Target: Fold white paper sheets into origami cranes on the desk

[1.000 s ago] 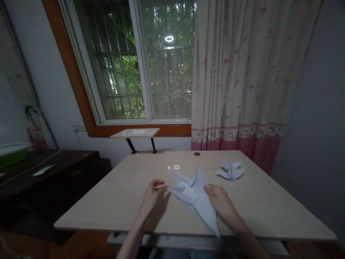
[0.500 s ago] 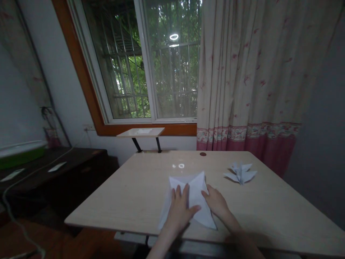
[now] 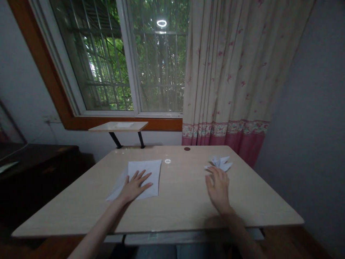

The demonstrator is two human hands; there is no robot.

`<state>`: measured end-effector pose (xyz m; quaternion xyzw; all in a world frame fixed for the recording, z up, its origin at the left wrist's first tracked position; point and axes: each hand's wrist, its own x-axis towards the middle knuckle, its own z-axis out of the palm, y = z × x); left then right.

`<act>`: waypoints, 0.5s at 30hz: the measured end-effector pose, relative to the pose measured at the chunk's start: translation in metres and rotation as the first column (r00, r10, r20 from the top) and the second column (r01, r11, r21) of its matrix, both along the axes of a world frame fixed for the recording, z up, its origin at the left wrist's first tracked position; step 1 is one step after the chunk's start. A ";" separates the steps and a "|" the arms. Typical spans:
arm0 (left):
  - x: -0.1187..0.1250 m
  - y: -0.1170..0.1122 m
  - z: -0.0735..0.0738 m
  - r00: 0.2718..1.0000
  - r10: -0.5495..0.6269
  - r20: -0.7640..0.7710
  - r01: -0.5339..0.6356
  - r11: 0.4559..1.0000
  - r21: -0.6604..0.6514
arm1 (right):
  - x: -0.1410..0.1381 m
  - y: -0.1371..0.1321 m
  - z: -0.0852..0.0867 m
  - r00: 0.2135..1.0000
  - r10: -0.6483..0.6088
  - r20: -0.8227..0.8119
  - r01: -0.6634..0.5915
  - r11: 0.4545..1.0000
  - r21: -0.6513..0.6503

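My left hand (image 3: 134,186) lies flat with fingers apart on a white sheet of folded paper (image 3: 145,176), which sits on the left half of the pale wooden table (image 3: 183,190). A second paper edge sticks out under the sheet at its lower left. My right hand (image 3: 219,189) is open, its fingers spread, right by a small white origami crane (image 3: 220,163). I cannot tell whether the fingertips touch the crane.
A small brown disc (image 3: 187,148) lies at the table's far edge. Behind the table stands a narrow shelf (image 3: 118,126) with a paper on it. A dark wooden cabinet (image 3: 35,158) stands at the left. A barred window and a pink-hemmed curtain (image 3: 223,90) fill the back.
The large folded paper shape has given way to a flatter sheet, now further left under my left hand. My hands have moved apart, the right one over to the crane. The view has shifted.
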<state>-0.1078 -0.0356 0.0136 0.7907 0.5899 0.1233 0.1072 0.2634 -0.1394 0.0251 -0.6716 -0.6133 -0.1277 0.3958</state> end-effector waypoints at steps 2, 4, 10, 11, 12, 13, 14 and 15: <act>-0.009 0.005 0.005 0.995 -0.019 0.095 0.012 0.997 0.077 | 0.027 0.012 0.012 0.939 -0.296 -0.178 0.282 0.954 -0.099; -0.007 0.000 0.016 0.991 -0.028 0.135 0.006 0.987 0.161 | 0.047 0.026 0.022 0.914 -0.348 -0.211 0.321 0.935 -0.150; 0.055 -0.085 0.047 0.852 -0.237 0.467 0.002 0.893 0.450 | 0.050 0.025 0.033 0.949 -0.140 -0.283 0.090 0.979 -0.183; 0.069 -0.104 0.047 0.797 -0.272 0.540 -0.001 0.893 0.450 | 0.042 0.015 0.033 0.947 -0.094 -0.307 0.040 0.983 -0.177; 0.083 -0.122 0.046 0.737 -0.282 0.614 -0.021 0.899 0.438 | 0.031 0.003 0.033 0.940 -0.049 -0.337 -0.010 0.985 -0.172; 0.096 -0.138 0.045 0.681 -0.270 0.680 -0.022 0.921 0.388 | 0.017 -0.012 0.033 0.921 0.017 -0.390 -0.084 0.984 -0.155; 0.109 -0.152 0.043 0.628 -0.249 0.737 -0.008 0.945 0.326 | 0.003 -0.027 0.033 0.827 0.151 -0.542 -0.231 0.970 -0.082; 0.120 -0.163 0.041 0.572 -0.223 0.790 0.020 0.966 0.258 | -0.013 -0.043 0.033 0.712 0.233 -0.662 -0.324 0.946 -0.015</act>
